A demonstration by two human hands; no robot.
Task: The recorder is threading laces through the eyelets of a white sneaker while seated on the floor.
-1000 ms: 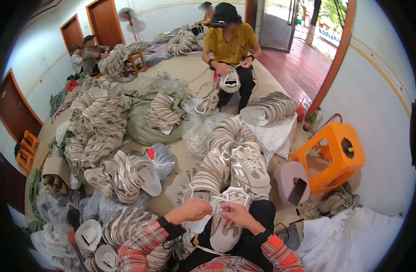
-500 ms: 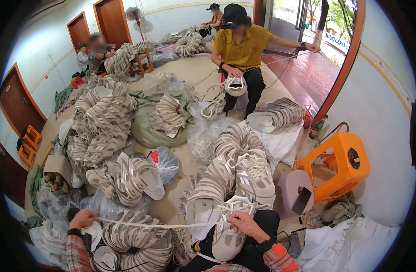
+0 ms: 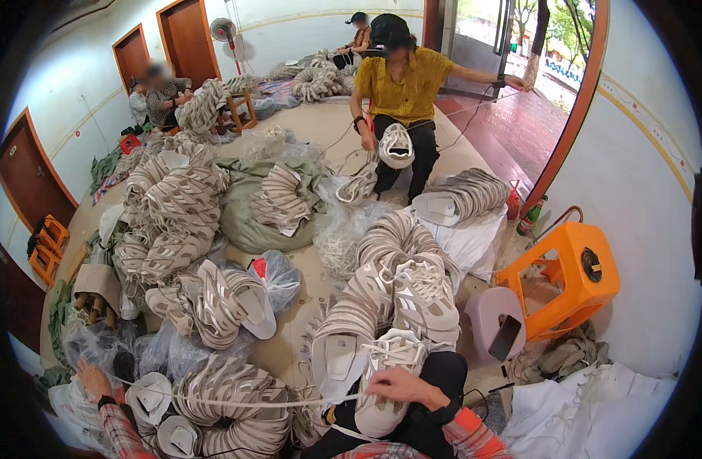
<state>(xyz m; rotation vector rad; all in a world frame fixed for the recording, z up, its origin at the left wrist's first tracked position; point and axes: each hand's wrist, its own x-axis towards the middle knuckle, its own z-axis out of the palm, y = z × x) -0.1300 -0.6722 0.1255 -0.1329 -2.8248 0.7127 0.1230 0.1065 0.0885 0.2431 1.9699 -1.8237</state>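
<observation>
A beige and white shoe upper point(image 3: 382, 417) lies on my lap, toe toward me, with pale lacing across its top. Over it, my right hand point(image 3: 403, 385) is closed, its fingertips pinching a pale shoelace point(image 3: 236, 402) beside the upper's eyelets. That lace runs across to the left in a slightly sagging line. At its far end my left hand point(image 3: 96, 380) is closed on it, next to clear plastic bags; the fingertips are partly hidden. Just beneath the lace, a curved stack of nested shoe uppers point(image 3: 228, 390) lies between my hands.
More nested uppers point(image 3: 359, 302) rise in front of my lap. A lilac stool point(image 3: 481, 321) carrying a phone point(image 3: 506, 338) and an orange stool point(image 3: 569, 268) stand at the right. Across from me a person point(image 3: 401, 76) pulls a lace on another shoe; others sit farther back.
My left hand has moved farther left and slightly down, drawing out a longer stretch of lace. My right hand stays over the upper, turned flatter. The person opposite has lowered one hand beside their shoe.
</observation>
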